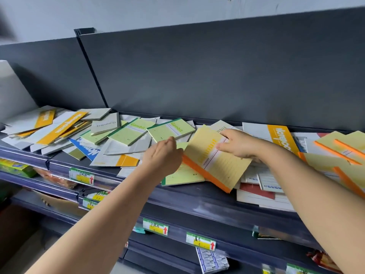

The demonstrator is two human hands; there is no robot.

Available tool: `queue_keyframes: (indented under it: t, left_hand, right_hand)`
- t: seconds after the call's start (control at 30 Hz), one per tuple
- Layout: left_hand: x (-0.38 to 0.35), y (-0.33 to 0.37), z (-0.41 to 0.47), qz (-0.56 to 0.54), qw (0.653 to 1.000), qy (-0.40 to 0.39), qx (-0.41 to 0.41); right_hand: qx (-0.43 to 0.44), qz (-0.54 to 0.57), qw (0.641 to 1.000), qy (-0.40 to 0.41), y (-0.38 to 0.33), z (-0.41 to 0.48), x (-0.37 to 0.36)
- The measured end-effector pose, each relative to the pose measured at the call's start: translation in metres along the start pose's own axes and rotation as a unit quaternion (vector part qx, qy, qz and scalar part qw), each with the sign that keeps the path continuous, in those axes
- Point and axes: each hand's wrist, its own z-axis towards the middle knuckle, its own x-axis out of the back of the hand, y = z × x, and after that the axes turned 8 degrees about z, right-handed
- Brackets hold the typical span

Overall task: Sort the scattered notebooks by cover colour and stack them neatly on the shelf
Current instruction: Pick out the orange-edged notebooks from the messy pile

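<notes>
Notebooks [59, 127] lay scattered over the shelf [197, 193], with one yellow notebook [217, 161] tilted up near the front lip.
I judged a slide the main risk. Its orange spine sat over a loose green notebook [181, 176] at the shelf's edge, and a careless pull could have dragged either off. The right hand [237, 145] gripped the yellow notebook's far edge, fingers curled over the cover. The left hand [164, 155] was curled at its near corner, but I could not tell whether it pinched anything.

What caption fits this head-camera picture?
Left hand and right hand hold a pale yellow, orange-spined notebook over scattered notebooks on a dark shelf.
</notes>
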Motion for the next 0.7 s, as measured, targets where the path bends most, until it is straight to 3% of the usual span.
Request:
queue_keyframes:
  t: [0.17, 0.3, 0.43, 0.53, 0.6, 0.7]
  left_hand:
    - [-0.003, 0.042, 0.014, -0.193, 0.980, -0.045, -0.013]
    - [-0.006, 0.083, 0.015, -0.417, 0.898, -0.139, -0.023]
    - [-0.016, 0.117, 0.016, -0.431, 0.889, -0.148, -0.050]
    - [-0.021, 0.143, 0.016, -0.439, 0.884, -0.143, -0.074]
    - [-0.022, 0.159, 0.017, -0.385, 0.910, -0.106, -0.115]
    - [-0.022, 0.178, 0.021, -0.246, 0.956, -0.042, -0.153]
  right_hand:
    - [-0.046, 0.161, 0.979, 0.114, 0.028, -0.019, 0.018]
    - [-0.057, 0.210, 0.961, 0.173, 0.047, -0.040, 0.020]
    - [-0.069, 0.203, 0.945, 0.248, 0.062, -0.069, 0.022]
    - [-0.103, 0.125, 0.953, 0.257, 0.079, -0.094, 0.031]
    - [-0.132, 0.034, 0.957, 0.256, 0.091, -0.111, 0.039]
    - [-0.194, -0.069, 0.926, 0.316, 0.112, -0.139, 0.054]
